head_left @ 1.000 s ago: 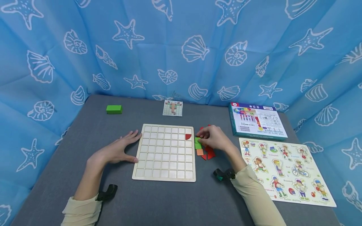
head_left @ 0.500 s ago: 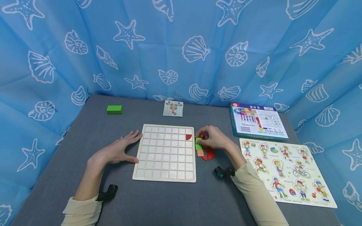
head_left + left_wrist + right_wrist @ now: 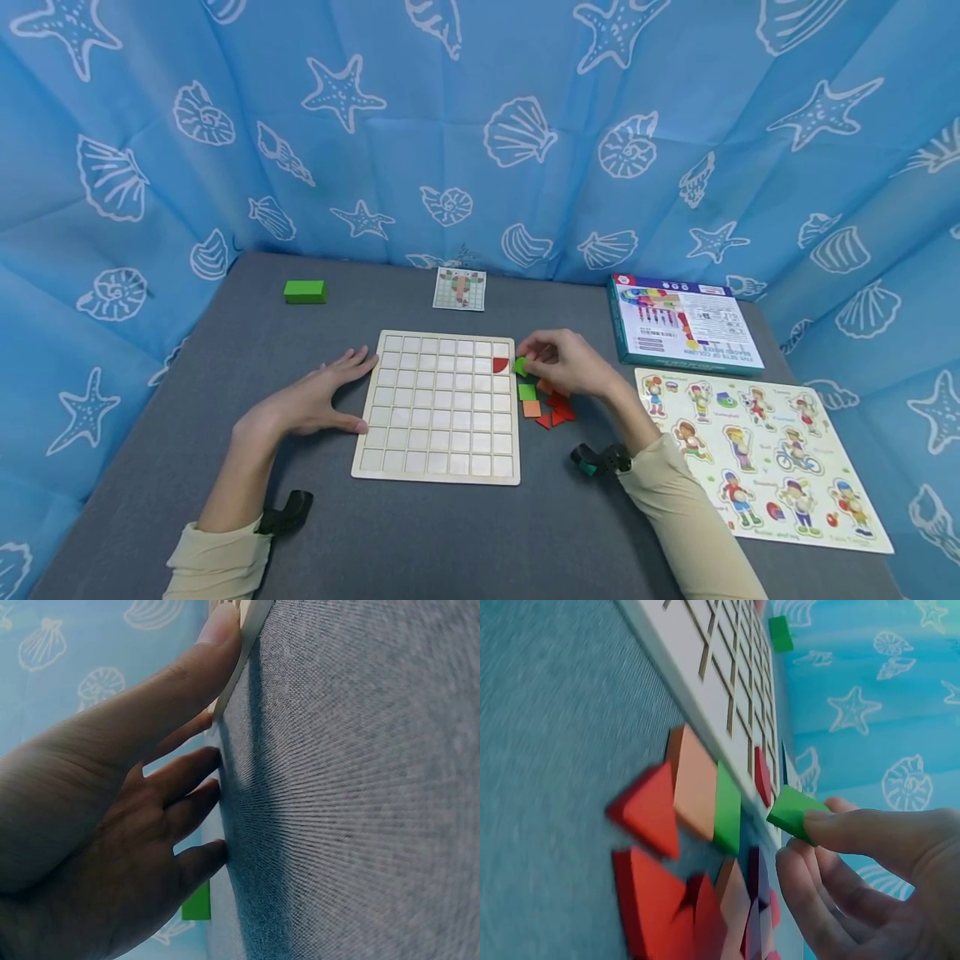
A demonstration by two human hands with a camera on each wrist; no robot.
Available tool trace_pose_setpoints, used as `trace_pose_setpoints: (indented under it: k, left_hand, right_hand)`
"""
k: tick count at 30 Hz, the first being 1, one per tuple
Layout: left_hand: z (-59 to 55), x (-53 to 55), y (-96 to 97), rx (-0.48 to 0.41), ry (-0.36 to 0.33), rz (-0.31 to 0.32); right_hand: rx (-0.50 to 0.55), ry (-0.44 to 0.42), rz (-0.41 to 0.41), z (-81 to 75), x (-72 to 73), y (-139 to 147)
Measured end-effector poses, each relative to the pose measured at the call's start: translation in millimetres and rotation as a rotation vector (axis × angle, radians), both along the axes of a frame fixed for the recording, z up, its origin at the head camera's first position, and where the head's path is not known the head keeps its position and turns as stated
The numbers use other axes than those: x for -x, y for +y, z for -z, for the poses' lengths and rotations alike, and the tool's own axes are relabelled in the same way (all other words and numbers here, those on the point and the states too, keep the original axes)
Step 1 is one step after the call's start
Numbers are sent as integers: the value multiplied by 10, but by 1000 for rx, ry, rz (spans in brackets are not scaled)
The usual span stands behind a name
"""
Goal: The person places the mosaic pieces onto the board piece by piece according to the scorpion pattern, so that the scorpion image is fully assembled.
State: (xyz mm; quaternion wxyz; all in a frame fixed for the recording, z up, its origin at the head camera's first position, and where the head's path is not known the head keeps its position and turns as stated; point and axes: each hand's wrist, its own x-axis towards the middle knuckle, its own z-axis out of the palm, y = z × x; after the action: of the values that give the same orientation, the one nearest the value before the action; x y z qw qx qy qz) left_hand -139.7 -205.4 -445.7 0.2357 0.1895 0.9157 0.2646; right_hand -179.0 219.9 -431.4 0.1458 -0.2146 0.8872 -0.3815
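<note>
Between thumb and fingers, my right hand [image 3: 564, 362] pinches a green square tile [image 3: 795, 813], raised just off the right edge of the white grid board [image 3: 435, 468]. One red quarter-circle piece [image 3: 500, 365] sits in a cell near the board's upper right. My left hand [image 3: 311, 398] has its fingers spread, thumb and fingertips at the board's left edge. Below the right hand lie another green tile [image 3: 527, 392], an orange square tile [image 3: 532, 408] and several red pieces [image 3: 558, 408], some partly hidden by the hand.
A small pattern card [image 3: 459, 289] lies behind the board. A green block [image 3: 304, 292] stands at the back left. To the right are a flat box [image 3: 686, 323] and a sports picture puzzle [image 3: 765, 458]. A blue curtain [image 3: 420, 125] hangs behind the table.
The right hand has lifted the green square tile from the pile and tilted it beside the board's right edge. The left hand stays where it was.
</note>
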Motion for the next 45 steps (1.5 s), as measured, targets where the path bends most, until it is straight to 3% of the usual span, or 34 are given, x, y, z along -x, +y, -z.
trace_pose_setpoints:
  k: [8,15,19,27,34,45]
  left_hand:
    - [-2,-4,-9,-7,2,7]
    - [-12,-3,-2,-5,2,4]
    - [-8,3,2,-4,-3,6]
    - [15,8,-19,-8,0,-4]
    - [27,14,-16,-5,0,-3]
    - [15,6,9,-6,0,-8]
  right_hand:
    - [80,-11,33,-4,-18,-229]
    - [35,80,48,104,12,-422]
    - [40,87,46,147,8,-494]
    - [-52,152,-23,143,1,-608]
    - [-118,199,36,152,1,-622]
    - [-22,144,124,108,-1,-321]
